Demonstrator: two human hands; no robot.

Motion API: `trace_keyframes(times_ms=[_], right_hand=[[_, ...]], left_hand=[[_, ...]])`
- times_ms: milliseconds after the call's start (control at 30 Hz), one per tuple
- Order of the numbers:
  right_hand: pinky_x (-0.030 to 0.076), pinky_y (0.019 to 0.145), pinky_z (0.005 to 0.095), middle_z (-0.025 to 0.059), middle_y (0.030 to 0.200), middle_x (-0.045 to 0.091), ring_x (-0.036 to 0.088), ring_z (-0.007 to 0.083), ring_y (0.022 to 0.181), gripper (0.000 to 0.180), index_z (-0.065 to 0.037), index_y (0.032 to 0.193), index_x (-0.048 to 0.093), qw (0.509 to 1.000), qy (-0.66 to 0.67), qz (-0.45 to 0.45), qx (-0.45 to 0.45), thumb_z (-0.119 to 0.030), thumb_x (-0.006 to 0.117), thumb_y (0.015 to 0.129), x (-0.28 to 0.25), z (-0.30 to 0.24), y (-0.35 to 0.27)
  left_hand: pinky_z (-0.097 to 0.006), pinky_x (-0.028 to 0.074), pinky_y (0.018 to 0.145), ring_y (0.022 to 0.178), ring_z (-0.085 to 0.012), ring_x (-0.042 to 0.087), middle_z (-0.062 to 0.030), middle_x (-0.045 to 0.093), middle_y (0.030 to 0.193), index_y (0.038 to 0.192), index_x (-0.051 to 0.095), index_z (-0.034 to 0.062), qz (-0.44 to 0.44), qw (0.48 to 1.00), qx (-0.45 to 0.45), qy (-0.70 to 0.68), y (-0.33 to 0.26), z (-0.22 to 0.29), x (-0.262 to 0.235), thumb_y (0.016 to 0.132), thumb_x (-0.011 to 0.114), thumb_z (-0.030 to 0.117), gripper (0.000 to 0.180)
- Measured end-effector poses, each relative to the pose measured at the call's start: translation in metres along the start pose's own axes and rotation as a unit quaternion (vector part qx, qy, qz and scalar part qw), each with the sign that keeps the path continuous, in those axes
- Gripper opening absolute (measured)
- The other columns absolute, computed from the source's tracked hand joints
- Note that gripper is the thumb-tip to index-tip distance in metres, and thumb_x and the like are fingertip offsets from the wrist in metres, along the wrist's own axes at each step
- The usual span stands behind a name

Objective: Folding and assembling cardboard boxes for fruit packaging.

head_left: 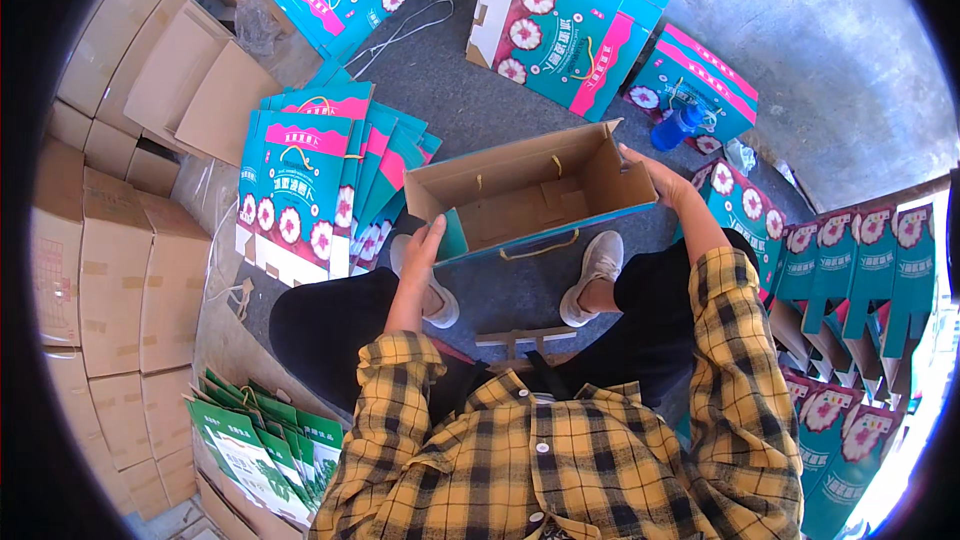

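open box (530,195): 1, brown inside, teal outside. hands: 2, left (420,245), right (655,178). white shoes (597,270): 2. blue bottle (677,126): 1. flat teal box stacks (310,180): several, exact count unclear. green packs (265,440): many, uncountable.

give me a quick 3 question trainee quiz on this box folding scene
1. True or false: both hands grip the open box.
2. Which thing lies beyond the right hand, by the far folded cartons?
A. a blue bottle
B. a red mug
C. a pair of scissors
3. Fill the gap: the flat teal cartons are stacked on the person's ____ side, next to the brown boxes.

Key
1. True: the left hand holds the near left corner, the right hand the far right end.
2. A
3. left
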State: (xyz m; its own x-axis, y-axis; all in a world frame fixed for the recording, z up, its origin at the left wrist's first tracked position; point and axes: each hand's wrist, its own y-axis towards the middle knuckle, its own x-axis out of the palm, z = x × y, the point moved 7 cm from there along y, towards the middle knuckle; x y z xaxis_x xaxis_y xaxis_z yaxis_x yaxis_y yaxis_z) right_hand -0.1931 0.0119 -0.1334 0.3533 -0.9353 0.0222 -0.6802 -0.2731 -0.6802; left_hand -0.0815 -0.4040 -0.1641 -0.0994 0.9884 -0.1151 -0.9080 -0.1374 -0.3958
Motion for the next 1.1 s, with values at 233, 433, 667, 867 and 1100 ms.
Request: trace_keyframes(times_ms=[233,433,667,867,1100], right_hand=[[0.039,0.101,0.0359,0.0152,0.134,0.051,0.049,0.0220,0.123,0.085,0.002,0.133,0.046,0.999,-0.020,0.021,0.018,-0.069,0.047,0.085,0.013,-0.009,-0.006],[0.042,0.096,0.0358,0.0133,0.127,0.056,0.054,0.0222,0.115,0.071,-0.002,0.130,0.050,0.998,-0.032,0.026,-0.037,-0.057,0.057,0.086,0.013,-0.027,-0.015],[0.050,0.081,0.0417,0.0187,0.105,0.061,0.060,0.0351,0.098,0.029,-0.002,0.105,0.060,0.694,-0.577,0.177,-0.394,-0.022,0.060,0.084,0.087,-0.082,-0.050],[0.049,0.081,0.0450,0.0212,0.103,0.061,0.060,0.0375,0.096,0.035,-0.001,0.103,0.057,0.719,-0.632,0.139,-0.253,-0.034,0.052,0.092,0.101,-0.064,-0.023],[0.041,0.097,0.0461,0.0282,0.121,0.054,0.050,0.0417,0.116,0.063,-0.003,0.126,0.048,0.868,-0.392,0.183,-0.242,-0.056,0.039,0.094,0.062,-0.053,0.001]], left_hand=[[-0.033,0.044,0.084,0.098,-0.0233,0.058,-0.0182,0.062,0.105,0.115,0.054,-0.0113,0.028,0.997,-0.020,0.068,-0.007,0.004,0.001,0.085,0.055,0.063,0.081],[-0.037,0.043,0.092,0.103,-0.0341,0.058,-0.0244,0.060,0.109,0.122,0.049,-0.0083,0.045,0.980,0.001,0.193,-0.011,0.021,0.010,0.088,0.057,0.052,0.069],[-0.041,0.039,0.098,0.114,-0.0359,0.052,-0.0240,0.054,0.123,0.129,0.047,-0.0034,0.177,0.927,0.252,0.212,-0.034,0.076,0.011,0.089,0.059,0.030,0.053],[-0.040,0.039,0.098,0.114,-0.0362,0.052,-0.0215,0.054,0.124,0.131,0.045,-0.0010,0.180,0.931,0.233,0.214,-0.030,0.075,0.005,0.094,0.048,0.019,0.042],[-0.043,0.044,0.090,0.107,-0.0382,0.055,-0.0223,0.056,0.118,0.129,0.046,-0.0001,0.207,0.898,0.271,0.279,-0.034,0.087,0.017,0.094,0.048,0.018,0.040]])
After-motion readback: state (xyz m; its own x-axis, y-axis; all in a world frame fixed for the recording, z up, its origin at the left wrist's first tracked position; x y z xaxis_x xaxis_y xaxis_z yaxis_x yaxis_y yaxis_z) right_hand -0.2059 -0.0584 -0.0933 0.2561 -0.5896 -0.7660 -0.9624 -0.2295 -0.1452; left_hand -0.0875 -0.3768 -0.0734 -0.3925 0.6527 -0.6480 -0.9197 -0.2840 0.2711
